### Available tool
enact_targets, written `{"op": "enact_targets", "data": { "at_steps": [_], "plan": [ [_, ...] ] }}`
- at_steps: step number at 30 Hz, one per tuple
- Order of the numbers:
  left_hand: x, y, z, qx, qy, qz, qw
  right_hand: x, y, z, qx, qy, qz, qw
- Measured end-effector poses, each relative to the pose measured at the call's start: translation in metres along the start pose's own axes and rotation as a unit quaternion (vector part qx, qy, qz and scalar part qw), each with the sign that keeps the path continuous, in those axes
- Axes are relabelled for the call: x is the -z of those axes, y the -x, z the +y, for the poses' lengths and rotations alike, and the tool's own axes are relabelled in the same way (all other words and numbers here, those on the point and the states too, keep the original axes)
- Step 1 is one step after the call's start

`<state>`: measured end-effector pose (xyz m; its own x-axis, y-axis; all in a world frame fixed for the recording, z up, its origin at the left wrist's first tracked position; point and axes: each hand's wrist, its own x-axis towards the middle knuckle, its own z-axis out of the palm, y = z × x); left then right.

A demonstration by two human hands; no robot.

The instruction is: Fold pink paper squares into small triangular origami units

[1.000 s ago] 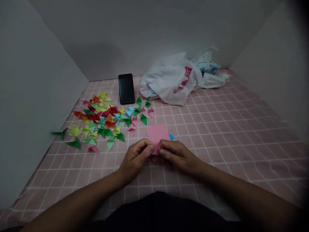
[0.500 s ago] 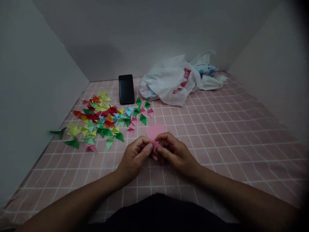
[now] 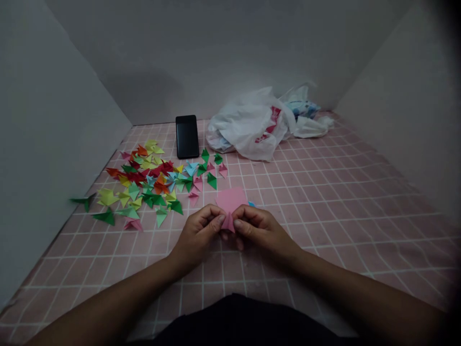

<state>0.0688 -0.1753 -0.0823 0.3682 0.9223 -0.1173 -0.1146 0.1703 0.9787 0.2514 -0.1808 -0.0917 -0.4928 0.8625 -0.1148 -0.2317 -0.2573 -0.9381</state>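
Note:
A small pink folded paper piece (image 3: 228,223) is pinched between both hands, its pointed end toward me. My left hand (image 3: 202,230) closes thumb and fingers on its left side. On its right side, my right hand (image 3: 260,230) grips it the same way. Just beyond my fingers lies a flat sheet of pink paper (image 3: 232,196), its near edge hidden by the hands. A bit of blue paper (image 3: 251,204) peeks out behind my right knuckles.
Many folded paper cranes (image 3: 153,199) in several colours spread over the left of the pink checked cloth (image 3: 345,202). Behind them a black phone (image 3: 187,137) lies near the back wall. A crumpled white plastic bag (image 3: 248,125) sits right of it. Grey walls enclose three sides.
The pink folded piece has turned and its shape looks more spread between my fingers. The view has tilted slightly, and the blue bit now shows by my right hand.

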Motion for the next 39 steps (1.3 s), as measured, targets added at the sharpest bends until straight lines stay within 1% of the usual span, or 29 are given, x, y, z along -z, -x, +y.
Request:
{"op": "enact_targets", "data": {
  "at_steps": [3,9,14,17,20,22,25,27,28,30,32,34,36,39],
  "plan": [
    [-0.001,0.000,-0.002,0.020,0.038,-0.012,0.999,0.000,0.000,0.000,-0.012,-0.013,-0.006,1.000],
    [-0.002,0.000,-0.010,0.038,0.120,-0.029,0.992,-0.003,-0.001,0.001,-0.019,-0.063,-0.019,0.998],
    [-0.004,0.000,-0.012,0.045,0.142,-0.028,0.988,-0.002,-0.002,0.003,-0.019,-0.062,-0.027,0.998],
    [-0.003,0.001,-0.009,0.030,0.106,-0.023,0.994,-0.001,-0.002,0.001,-0.012,-0.033,-0.019,0.999],
    [-0.002,0.001,-0.004,-0.009,0.018,-0.009,1.000,-0.001,0.001,-0.003,0.016,0.037,0.021,0.999],
    [-0.002,0.002,-0.002,-0.028,-0.034,-0.001,0.999,-0.003,0.003,-0.007,0.033,0.094,0.049,0.994],
    [-0.002,0.004,-0.001,-0.054,-0.066,0.046,0.995,-0.008,0.006,-0.012,0.039,0.149,0.083,0.985],
    [-0.003,0.006,-0.001,-0.079,-0.084,0.075,0.990,-0.010,0.007,-0.014,0.054,0.192,0.110,0.974],
    [-0.003,0.008,-0.001,-0.091,-0.096,0.077,0.988,-0.011,0.008,-0.014,0.065,0.216,0.117,0.967],
    [-0.005,0.009,0.000,-0.101,-0.120,0.052,0.986,-0.011,0.007,-0.013,0.097,0.265,0.122,0.952],
    [-0.006,0.010,0.001,-0.090,-0.120,0.032,0.988,-0.010,0.007,-0.011,0.133,0.306,0.119,0.935],
    [-0.007,0.009,0.001,-0.072,-0.107,0.034,0.991,-0.009,0.007,-0.008,0.159,0.330,0.113,0.924],
    [-0.008,0.008,0.001,-0.062,-0.100,0.041,0.992,-0.008,0.007,-0.006,0.160,0.323,0.106,0.927],
    [-0.007,0.007,0.000,-0.057,-0.096,0.046,0.993,-0.008,0.006,-0.004,0.124,0.264,0.096,0.952]
  ]
}}
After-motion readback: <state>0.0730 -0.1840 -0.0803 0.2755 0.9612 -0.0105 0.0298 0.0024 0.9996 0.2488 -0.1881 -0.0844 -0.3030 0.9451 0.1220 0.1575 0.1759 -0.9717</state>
